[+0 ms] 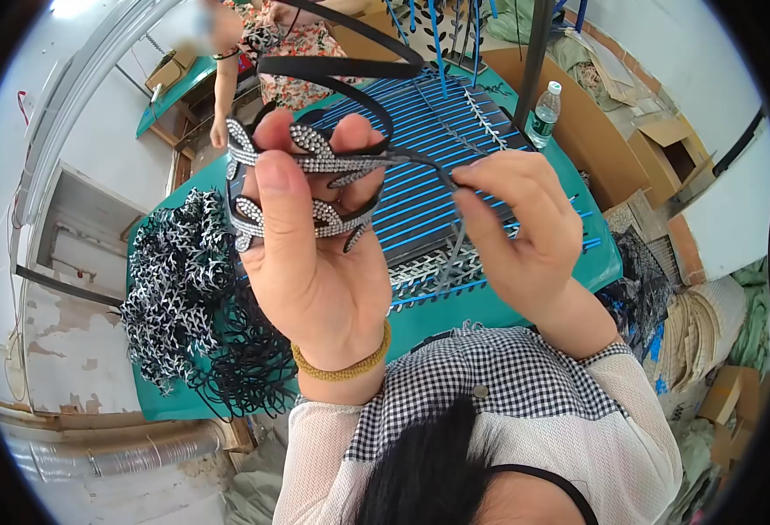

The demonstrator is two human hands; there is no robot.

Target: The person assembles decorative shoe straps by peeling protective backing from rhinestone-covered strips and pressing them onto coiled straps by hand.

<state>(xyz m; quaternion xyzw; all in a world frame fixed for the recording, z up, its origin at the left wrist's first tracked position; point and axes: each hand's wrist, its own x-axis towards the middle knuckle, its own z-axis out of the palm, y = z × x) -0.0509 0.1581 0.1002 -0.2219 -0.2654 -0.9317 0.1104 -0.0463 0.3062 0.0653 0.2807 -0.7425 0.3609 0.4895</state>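
My left hand (315, 280), palm turned up, is closed around a rhinestone leaf strap (319, 163), its thumb pressed over it. The strap has sparkling leaf shapes on black backing and loops twice across the fingers. A flat black band (341, 66) belonging to it or lying with it curls above the hand. To the right, my right hand (525, 223) pinches the thin dark tail of the strap between thumb and fingertips. A grey end hangs below the pinch. Beneath both hands, rows of blue-edged black strips (420, 188) lie on the green table (420, 325).
A heap of black-and-silver leaf trim (179, 289) with tangled black cords (249, 367) lies at the table's left. A water bottle (545, 114) stands at the back right near a dark post (533, 61). Cardboard boxes (665, 149) are at right. Another person (293, 52) stands across the table.
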